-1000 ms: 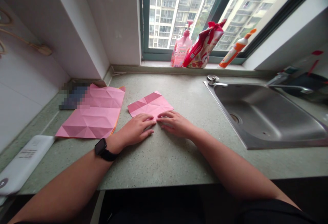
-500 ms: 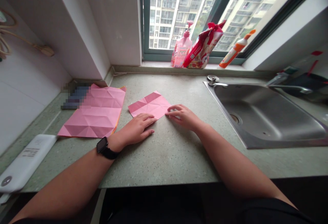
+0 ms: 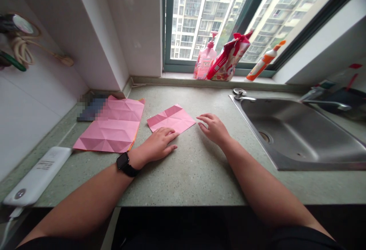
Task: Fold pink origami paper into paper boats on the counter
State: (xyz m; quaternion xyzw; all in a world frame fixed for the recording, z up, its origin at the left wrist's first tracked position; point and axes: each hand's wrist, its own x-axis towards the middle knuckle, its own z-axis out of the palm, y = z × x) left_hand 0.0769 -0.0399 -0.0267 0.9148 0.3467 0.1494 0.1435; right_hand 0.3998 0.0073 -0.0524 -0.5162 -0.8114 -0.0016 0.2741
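A small pink sheet of paper [image 3: 174, 117], marked with crossing creases, lies on the counter in front of me. My left hand [image 3: 160, 142] rests flat over its near left edge, fingers stretched out and thumb apart. Just off the paper's right corner is my right hand [image 3: 213, 128], its fingers apart and curved, holding nothing. To the left of the small paper lies a larger stack of creased pink paper [image 3: 116, 122], with an orange edge showing beneath.
A white power bank [image 3: 38, 177] with a cable lies at the counter's left edge. The steel sink [image 3: 303, 135] is on the right. Along the sill stand a pink pump bottle [image 3: 205, 61], a red bag [image 3: 228, 59] and an orange-white bottle [image 3: 263, 65].
My right hand has come off the small paper's right corner, moved slightly right and spread its fingers. My left hand stays on the paper. The whole view has shifted a little.
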